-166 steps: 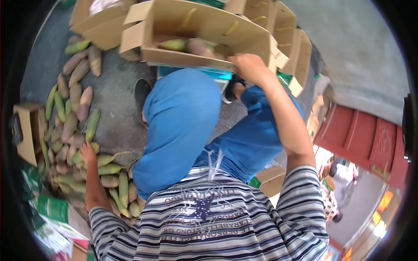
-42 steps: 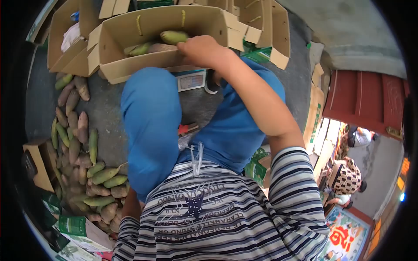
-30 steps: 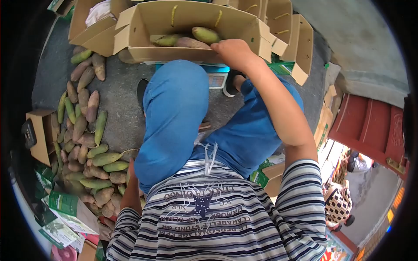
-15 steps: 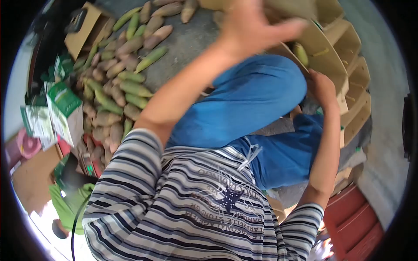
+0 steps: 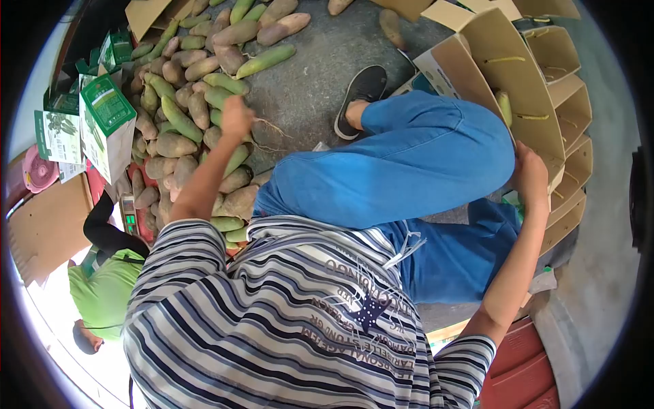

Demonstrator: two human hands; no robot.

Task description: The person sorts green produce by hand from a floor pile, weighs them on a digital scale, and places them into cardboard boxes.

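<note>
At the right edge of the pile, my left hand [image 5: 237, 119] is closed on a radish that the fingers mostly hide. Thin stringy roots [image 5: 274, 127] stick out beside the hand. The pile of long green and mud-brown radishes [image 5: 178, 119] spreads around it. On the other side, my right hand [image 5: 531, 174] grips the near edge of an open cardboard box [image 5: 518, 71], next to my raised knee. A greenish radish [image 5: 504, 108] lies inside that box, partly hidden by its wall.
More open cardboard boxes [image 5: 569, 102] line up on the right. Green-and-white printed cartons [image 5: 109, 109] stand left of the pile, near a scale with a lit display [image 5: 129, 218]. Another person in a green top [image 5: 105, 293] is at the lower left. A loose radish [image 5: 392, 27] lies on the floor.
My left hand has swung from above the box at the upper right down to the pile on the left. My right hand stays at the box edge. The whole view has shifted.
</note>
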